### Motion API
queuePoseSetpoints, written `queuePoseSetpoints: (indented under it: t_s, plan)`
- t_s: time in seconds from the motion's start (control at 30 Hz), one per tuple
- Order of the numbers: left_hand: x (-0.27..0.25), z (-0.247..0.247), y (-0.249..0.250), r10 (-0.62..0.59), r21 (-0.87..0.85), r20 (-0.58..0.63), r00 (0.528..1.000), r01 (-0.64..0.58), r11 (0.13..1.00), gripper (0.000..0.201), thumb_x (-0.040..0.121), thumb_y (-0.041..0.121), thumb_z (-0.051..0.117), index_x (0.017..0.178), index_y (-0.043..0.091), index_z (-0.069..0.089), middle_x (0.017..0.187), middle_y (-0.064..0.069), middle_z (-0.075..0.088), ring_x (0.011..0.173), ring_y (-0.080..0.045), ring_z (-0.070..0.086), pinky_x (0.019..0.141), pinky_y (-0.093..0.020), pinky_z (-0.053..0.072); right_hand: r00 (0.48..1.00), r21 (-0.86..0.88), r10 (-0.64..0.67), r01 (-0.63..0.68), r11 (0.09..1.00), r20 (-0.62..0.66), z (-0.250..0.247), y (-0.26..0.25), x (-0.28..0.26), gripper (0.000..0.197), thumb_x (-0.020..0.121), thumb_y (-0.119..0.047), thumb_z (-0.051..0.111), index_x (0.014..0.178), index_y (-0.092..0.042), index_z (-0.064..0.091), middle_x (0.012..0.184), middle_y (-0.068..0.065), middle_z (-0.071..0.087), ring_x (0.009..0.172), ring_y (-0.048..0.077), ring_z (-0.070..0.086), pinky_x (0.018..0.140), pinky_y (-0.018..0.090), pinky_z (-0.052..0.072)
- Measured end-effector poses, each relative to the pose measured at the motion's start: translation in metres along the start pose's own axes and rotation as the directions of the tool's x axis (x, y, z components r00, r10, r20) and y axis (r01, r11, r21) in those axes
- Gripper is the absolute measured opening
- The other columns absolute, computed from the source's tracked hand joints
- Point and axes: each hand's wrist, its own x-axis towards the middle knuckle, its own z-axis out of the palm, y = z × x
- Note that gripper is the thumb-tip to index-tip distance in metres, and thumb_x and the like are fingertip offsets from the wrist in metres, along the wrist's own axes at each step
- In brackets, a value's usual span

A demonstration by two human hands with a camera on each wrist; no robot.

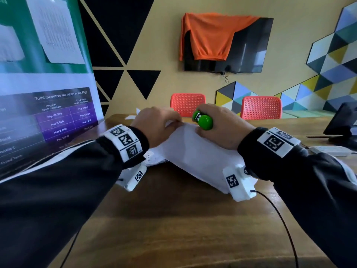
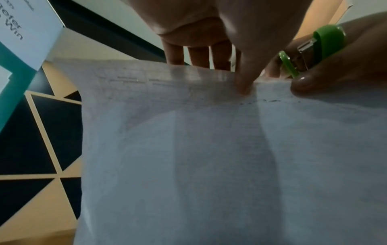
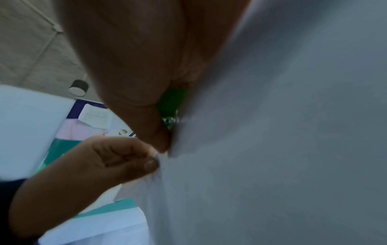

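While the left hand (image 1: 154, 126) pinches the far edge of a white paper stack (image 1: 199, 157), thumb on the near face and fingers (image 2: 198, 54) behind it, the right hand (image 1: 222, 128) is curled round a green stapler (image 1: 202, 120). The stapler's mouth sits at that same far edge, just beside the left thumb. Seen from the left wrist, a metal channel shows between the stapler's two green halves; what lies inside it cannot be made out.

The stack is tilted, its far edge lifted off the wooden desk (image 1: 173, 219) and its near part low beside the right wrist. Faint print shows through the top sheet. More loose sheets (image 1: 154, 158) lie flat on the desk under the left wrist.

Across the desk stand two orange chairs (image 1: 187, 103). On the wall above them hangs a dark screen (image 1: 251, 47) with an orange cloth (image 1: 208, 35) draped over its left corner. A printed banner (image 1: 48, 93) stands at the left, and a black device (image 1: 342, 120) sits on the desk at the far right.
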Motion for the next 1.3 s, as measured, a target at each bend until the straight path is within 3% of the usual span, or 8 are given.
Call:
queuePoseSetpoints:
  t_s: [0.3, 0.43, 0.53, 0.67, 0.77, 0.97, 1.1, 1.3]
  plan:
    - [0.019, -0.030, -0.044, -0.429, -0.108, -0.213, 0.878, 0.415, 0.903, 0.011, 0.096, 0.025, 0.055, 0.090, 0.017, 0.060, 0.070, 0.003, 0.061, 0.072, -0.027, 0.057, 0.065, -0.035, 0.046, 0.826, -0.132, -0.206, 0.160, 0.978, -0.525, -0.023, -0.017, 0.005, 0.025, 0.083, -0.012, 0.064, 0.108, -0.011, 0.062, 0.114, 0.004, 0.063, 0.106, 0.030, 0.054, 0.092, 0.043, 0.046]
    - [0.000, -0.010, -0.067, -0.724, -0.194, 0.082, 0.684, 0.724, 0.662, 0.009, 0.095, 0.012, 0.058, 0.087, 0.010, 0.062, 0.081, -0.013, 0.051, 0.079, -0.022, 0.046, 0.059, -0.027, 0.034, 0.935, 0.170, 0.094, -0.037, 0.985, -0.342, -0.009, -0.016, 0.008, 0.030, 0.089, -0.036, 0.068, 0.109, -0.020, 0.053, 0.098, 0.002, 0.061, 0.084, 0.027, 0.056, 0.072, 0.041, 0.050]
    - [-0.038, 0.028, -0.075, -0.799, -0.146, 0.413, 0.438, 0.897, 0.416, 0.014, 0.098, 0.009, 0.057, 0.085, 0.014, 0.059, 0.085, -0.012, 0.054, 0.089, -0.026, 0.052, 0.078, -0.034, 0.043, 0.959, 0.293, 0.269, -0.232, 0.928, -0.091, 0.014, -0.011, 0.007, 0.042, 0.086, -0.037, 0.073, 0.113, -0.017, 0.047, 0.093, 0.002, 0.055, 0.076, 0.022, 0.051, 0.063, 0.031, 0.043]
    - [-0.084, 0.059, -0.068, -0.741, -0.222, 0.601, 0.298, 0.954, 0.203, 0.022, 0.091, 0.008, 0.069, 0.075, 0.018, 0.056, 0.075, 0.000, 0.056, 0.066, -0.014, 0.052, 0.065, -0.016, 0.051, 0.924, 0.503, 0.293, -0.379, 0.777, 0.244, 0.058, 0.008, 0.004, 0.031, 0.085, -0.031, 0.075, 0.106, -0.013, 0.060, 0.092, 0.012, 0.068, 0.082, 0.026, 0.066, 0.075, 0.044, 0.057]
    - [-0.107, 0.073, -0.071, -0.626, -0.292, 0.747, 0.225, 0.956, -0.005, 0.053, 0.056, 0.007, 0.087, 0.105, -0.003, 0.069, 0.101, -0.026, 0.071, 0.088, -0.037, 0.066, 0.084, -0.039, 0.055, 0.907, 0.515, 0.286, -0.412, 0.752, 0.308, 0.083, 0.014, 0.002, 0.038, 0.074, -0.047, 0.083, 0.100, -0.023, 0.069, 0.089, 0.001, 0.070, 0.075, 0.011, 0.064, 0.070, 0.030, 0.050]
    - [-0.120, 0.092, -0.085, -0.570, -0.386, 0.790, 0.224, 0.905, -0.180, 0.082, 0.041, 0.027, 0.088, 0.113, -0.006, 0.069, 0.115, -0.027, 0.070, 0.102, -0.036, 0.069, 0.099, -0.054, 0.050, 0.853, 0.561, 0.310, -0.513, 0.650, 0.420, 0.132, 0.015, 0.020, 0.051, 0.070, -0.033, 0.089, 0.098, -0.018, 0.048, 0.101, 0.017, 0.075, 0.086, 0.029, 0.070, 0.073, 0.040, 0.056]
    - [-0.116, 0.081, -0.072, -0.512, -0.396, 0.818, 0.262, 0.902, -0.171, 0.022, 0.079, 0.008, 0.073, 0.101, 0.003, 0.073, 0.101, -0.021, 0.073, 0.086, -0.037, 0.070, 0.083, -0.051, 0.057, 0.852, 0.400, 0.234, -0.440, 0.804, 0.468, 0.155, 0.007, 0.034, 0.027, 0.090, -0.043, 0.069, 0.103, -0.023, 0.057, 0.092, 0.008, 0.069, 0.073, 0.019, 0.060, 0.071, 0.038, 0.053]
    - [-0.122, 0.090, -0.077, -0.485, -0.440, 0.819, 0.308, 0.879, -0.184, 0.015, 0.091, 0.004, 0.067, 0.088, 0.010, 0.079, 0.092, -0.015, 0.076, 0.076, -0.030, 0.070, 0.088, -0.050, 0.056, 0.796, 0.194, 0.166, -0.335, 0.922, 0.582, 0.168, 0.000, 0.043, 0.027, 0.096, -0.047, 0.054, 0.096, -0.020, 0.056, 0.083, -0.001, 0.062, 0.071, 0.017, 0.058, 0.071, 0.035, 0.052]
